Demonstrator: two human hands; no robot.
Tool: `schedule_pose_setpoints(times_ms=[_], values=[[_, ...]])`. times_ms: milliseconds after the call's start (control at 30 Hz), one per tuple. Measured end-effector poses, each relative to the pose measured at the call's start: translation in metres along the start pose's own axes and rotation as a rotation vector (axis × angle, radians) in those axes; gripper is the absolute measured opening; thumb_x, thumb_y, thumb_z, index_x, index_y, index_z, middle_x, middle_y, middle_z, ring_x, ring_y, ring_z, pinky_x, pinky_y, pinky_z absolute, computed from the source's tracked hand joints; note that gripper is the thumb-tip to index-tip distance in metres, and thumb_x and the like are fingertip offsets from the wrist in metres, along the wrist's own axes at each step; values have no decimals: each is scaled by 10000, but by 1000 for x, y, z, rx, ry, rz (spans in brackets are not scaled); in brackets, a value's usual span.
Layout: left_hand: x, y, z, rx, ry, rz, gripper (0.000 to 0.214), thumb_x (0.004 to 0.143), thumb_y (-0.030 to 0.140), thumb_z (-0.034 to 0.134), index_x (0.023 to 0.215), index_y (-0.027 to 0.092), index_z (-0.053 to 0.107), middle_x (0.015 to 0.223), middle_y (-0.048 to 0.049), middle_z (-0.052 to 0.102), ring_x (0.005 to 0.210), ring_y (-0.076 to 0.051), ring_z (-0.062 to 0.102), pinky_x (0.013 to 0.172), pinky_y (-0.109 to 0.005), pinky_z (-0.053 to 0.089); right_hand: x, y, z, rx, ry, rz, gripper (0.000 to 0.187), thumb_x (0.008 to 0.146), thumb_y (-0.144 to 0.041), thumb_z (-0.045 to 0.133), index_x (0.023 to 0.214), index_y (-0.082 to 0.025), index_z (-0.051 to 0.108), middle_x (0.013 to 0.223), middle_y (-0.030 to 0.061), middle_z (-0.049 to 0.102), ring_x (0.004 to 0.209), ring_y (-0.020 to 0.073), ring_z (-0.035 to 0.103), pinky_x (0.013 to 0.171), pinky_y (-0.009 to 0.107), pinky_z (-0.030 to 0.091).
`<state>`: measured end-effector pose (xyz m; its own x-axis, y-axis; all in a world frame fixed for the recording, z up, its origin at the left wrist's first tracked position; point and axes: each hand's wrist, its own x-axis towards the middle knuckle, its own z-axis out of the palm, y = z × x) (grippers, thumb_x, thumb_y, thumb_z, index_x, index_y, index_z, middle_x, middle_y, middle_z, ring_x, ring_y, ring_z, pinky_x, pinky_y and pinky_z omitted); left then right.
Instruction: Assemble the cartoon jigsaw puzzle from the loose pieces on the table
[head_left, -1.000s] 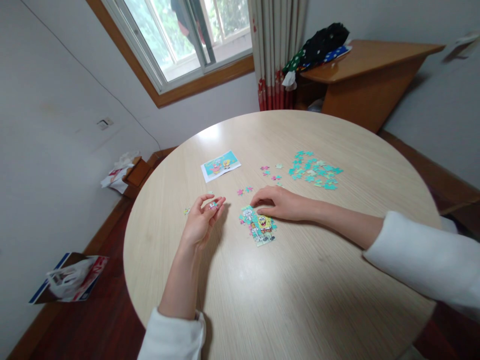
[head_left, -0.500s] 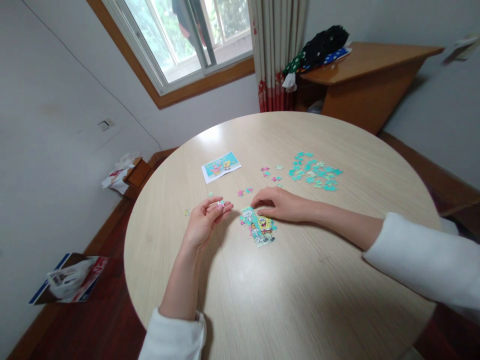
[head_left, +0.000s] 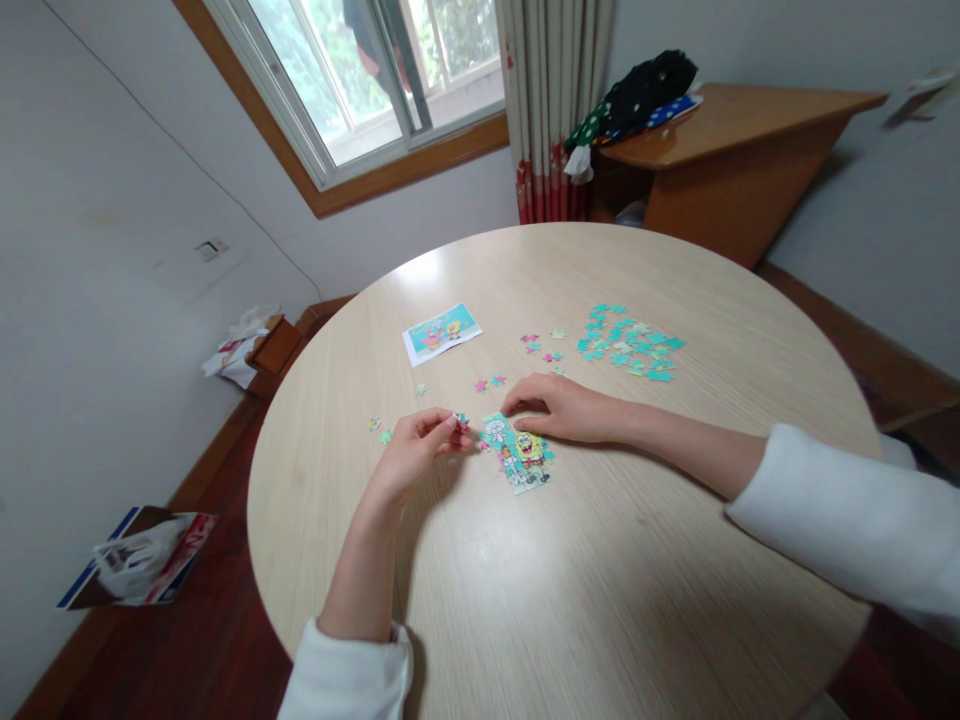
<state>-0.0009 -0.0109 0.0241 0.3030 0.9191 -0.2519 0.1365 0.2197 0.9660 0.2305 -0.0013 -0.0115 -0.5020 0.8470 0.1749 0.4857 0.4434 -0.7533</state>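
Observation:
A partly assembled jigsaw puzzle [head_left: 512, 458], showing a pale green figure and a yellow square one, lies flat on the round table. My left hand [head_left: 424, 443] is just left of it, pinching a small pink and teal puzzle piece [head_left: 461, 422] between thumb and fingertips, close to the puzzle's left edge. My right hand [head_left: 566, 407] rests at the top right of the puzzle. Its fingers are curved, with a gap between thumb and forefinger, and the fingertips touch the puzzle's upper edge. Part of that edge is hidden under the hand.
Beyond my hands lie several loose pink and teal pieces [head_left: 481, 386]. A spread of teal pieces [head_left: 630, 343] is at the back right. A printed picture card [head_left: 442, 333] lies at the back left. A few pieces [head_left: 385, 437] are left of my left hand.
My left hand has moved right and slightly nearer, turning from palm-up to palm-down, bringing the puzzle piece close to the assembled part. My right hand has stayed in place.

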Motion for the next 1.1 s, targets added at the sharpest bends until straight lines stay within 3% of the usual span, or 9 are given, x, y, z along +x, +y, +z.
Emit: schedule_pose_setpoints(times_ms=[200,333,633,1100], values=[[1,0,-1,238,-35,90,192,748,264,676,602,139,661,534,14,560,548,-88,484,584,-230,381,0,3,0,-6,0,-16,167,802,-147,609,931,-163,713,969,78,728,874,172,646,819,300,491],[-1,2,1,242,-69,53,115,717,251,684,695,138,690,555,3,586,542,-96,501,567,-233,385,0,4,1,-1,2,-12,178,799,-152,608,939,-167,717,968,75,729,878,176,647,825,307,491],[0,-1,6,208,-68,-95,115,735,187,691,677,133,607,551,-14,630,471,-99,560,531,-243,451,0,0,0,-2,-7,10,184,794,-135,595,929,-158,718,976,86,729,880,182,643,825,312,483],[0,-6,5,189,-76,-83,193,736,209,742,645,135,588,527,-20,643,457,-103,584,501,-231,469,0,0,0,14,-2,8,174,793,-123,604,922,-158,715,966,80,726,874,176,639,820,309,482]])
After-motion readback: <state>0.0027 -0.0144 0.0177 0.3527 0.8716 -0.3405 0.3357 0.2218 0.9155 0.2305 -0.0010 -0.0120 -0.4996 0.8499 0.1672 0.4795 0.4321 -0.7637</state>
